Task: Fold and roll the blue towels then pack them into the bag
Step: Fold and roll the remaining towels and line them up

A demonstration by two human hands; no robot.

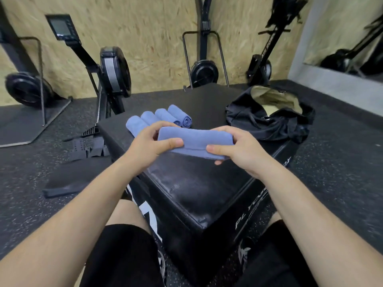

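Note:
A rolled blue towel [195, 141] is held crosswise just above the black padded box [186, 189]. My left hand [151, 145] grips its left end, thumb on top. My right hand [238, 149] grips its right end, thumb on the front and fingers curled underneath. Behind my hands, several rolled blue towels [163, 118] lie side by side on the box; the nearest ones are partly hidden by my left hand. A black bag [269, 119] with a tan lining sits open at the box's far right corner.
Rowing machines [112, 73] stand upright against the chipboard wall behind the box. Black foot straps [87, 146] and a dark pad [66, 183] lie on the rubber floor to the left. My knees in black shorts flank the box's near corner.

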